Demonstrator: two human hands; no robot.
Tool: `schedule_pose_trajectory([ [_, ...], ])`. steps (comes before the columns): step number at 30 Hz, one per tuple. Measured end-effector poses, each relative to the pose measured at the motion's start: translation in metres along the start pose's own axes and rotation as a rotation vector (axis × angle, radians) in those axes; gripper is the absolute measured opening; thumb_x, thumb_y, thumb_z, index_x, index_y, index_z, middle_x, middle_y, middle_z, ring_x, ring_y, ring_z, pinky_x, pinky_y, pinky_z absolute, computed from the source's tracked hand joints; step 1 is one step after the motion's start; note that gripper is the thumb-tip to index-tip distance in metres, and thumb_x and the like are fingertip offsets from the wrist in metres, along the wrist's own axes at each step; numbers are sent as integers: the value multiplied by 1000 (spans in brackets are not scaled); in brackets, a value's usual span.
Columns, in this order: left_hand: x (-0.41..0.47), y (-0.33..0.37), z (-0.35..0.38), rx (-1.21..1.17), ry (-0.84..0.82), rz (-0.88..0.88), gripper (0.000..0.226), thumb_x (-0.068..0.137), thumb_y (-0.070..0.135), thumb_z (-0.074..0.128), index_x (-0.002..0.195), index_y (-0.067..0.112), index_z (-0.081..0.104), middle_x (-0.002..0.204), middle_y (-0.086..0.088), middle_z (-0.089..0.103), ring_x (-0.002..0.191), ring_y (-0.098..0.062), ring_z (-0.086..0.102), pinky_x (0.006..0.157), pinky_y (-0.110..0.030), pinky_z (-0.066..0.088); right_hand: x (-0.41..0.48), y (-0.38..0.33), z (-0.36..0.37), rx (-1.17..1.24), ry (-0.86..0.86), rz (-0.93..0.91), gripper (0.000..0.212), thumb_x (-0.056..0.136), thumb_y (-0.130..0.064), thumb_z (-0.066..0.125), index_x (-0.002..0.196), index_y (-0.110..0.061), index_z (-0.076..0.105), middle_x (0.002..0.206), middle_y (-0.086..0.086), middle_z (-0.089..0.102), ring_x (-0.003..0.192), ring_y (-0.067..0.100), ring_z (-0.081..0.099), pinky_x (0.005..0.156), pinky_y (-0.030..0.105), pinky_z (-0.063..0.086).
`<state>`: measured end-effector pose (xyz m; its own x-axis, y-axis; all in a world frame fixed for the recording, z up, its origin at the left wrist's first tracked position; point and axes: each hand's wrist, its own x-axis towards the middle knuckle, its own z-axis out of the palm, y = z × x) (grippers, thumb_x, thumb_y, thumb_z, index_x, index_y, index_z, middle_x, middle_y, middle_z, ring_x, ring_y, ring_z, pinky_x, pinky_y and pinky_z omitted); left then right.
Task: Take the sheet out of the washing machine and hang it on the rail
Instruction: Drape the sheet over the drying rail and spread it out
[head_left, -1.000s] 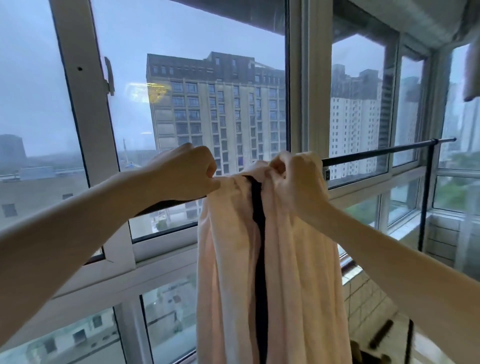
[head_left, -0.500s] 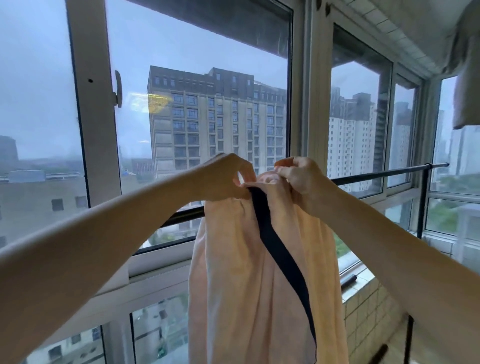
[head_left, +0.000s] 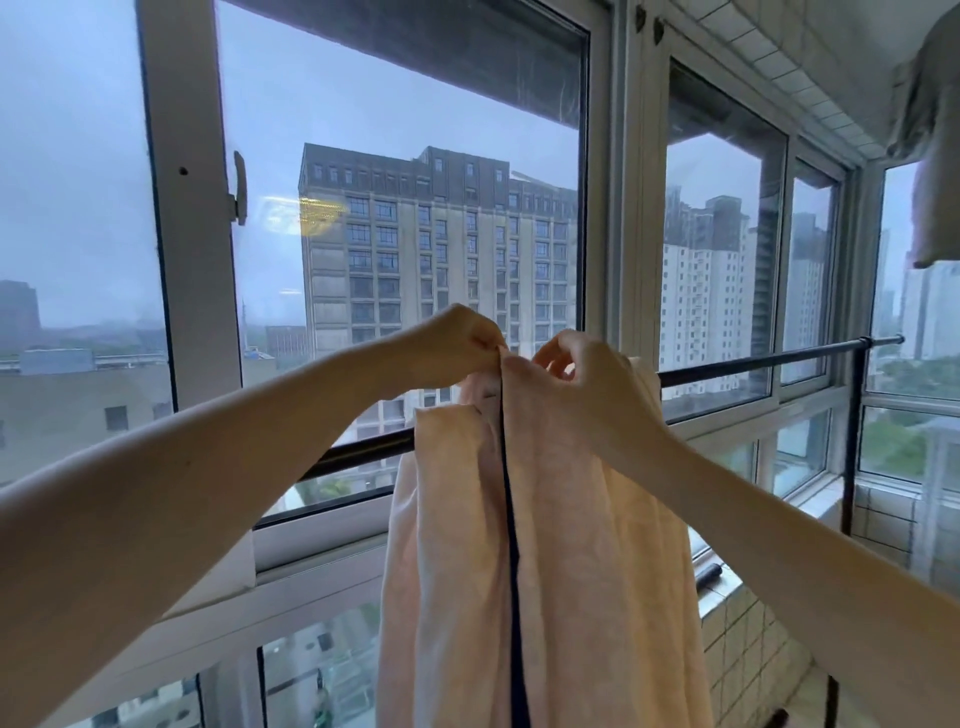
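item: sheet (head_left: 571, 545) | place: over rail (head_left: 753, 362), long axis hanging straight down below both hands | left hand (head_left: 457, 343): grip pinching top fold at dark stripe (head_left: 508, 519) | right hand (head_left: 587, 379): grip clamped on fold alongside, equally near

On my feed a white window frame (head_left: 189, 208) stands at left, with a handle (head_left: 239, 188) on its right edge. Beyond the glass I see a tall grey-brown building (head_left: 436, 260) under hazy sky, with a white tower (head_left: 701, 296) to its right. A yellowish glare (head_left: 317, 213) sits on the pane. Ceiling tiles (head_left: 779, 52) run overhead, a pale cloth (head_left: 930, 156) hangs top right, and a tiled wall (head_left: 748, 644) lies below the right-hand windows.
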<state>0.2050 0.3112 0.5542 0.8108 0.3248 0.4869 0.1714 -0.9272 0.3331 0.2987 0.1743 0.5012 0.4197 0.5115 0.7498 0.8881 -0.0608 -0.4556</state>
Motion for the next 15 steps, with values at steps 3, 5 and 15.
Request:
schedule_pose_trajectory([
  [3, -3, -5, -8, -54, -62, -29, 12, 88, 13, 64, 85, 3, 70, 79, -9, 60, 72, -19, 54, 68, -31, 45, -1, -9, 4, -118, -17, -43, 37, 83, -61, 57, 84, -24, 60, 74, -11, 62, 67, -3, 57, 49, 7, 32],
  [5, -7, -8, -17, -91, -77, -38, 14, 85, 16, 68, 88, 2, 70, 82, -7, 63, 76, -16, 58, 72, -32, 50, 2, -13, 7, -142, -19, -82, 34, 88, -54, 56, 84, -21, 62, 75, -9, 63, 67, 0, 58, 51, 6, 35],
  [15, -25, -25, -49, -366, -50, -112, 26, 90, 19, 61, 93, -4, 70, 84, -12, 65, 72, -12, 64, 68, -23, 56, 19, -31, 3, 748, -348, 369, 20, 92, -17, 61, 103, 0, 64, 88, 15, 67, 75, 22, 65, 65, 34, 56],
])
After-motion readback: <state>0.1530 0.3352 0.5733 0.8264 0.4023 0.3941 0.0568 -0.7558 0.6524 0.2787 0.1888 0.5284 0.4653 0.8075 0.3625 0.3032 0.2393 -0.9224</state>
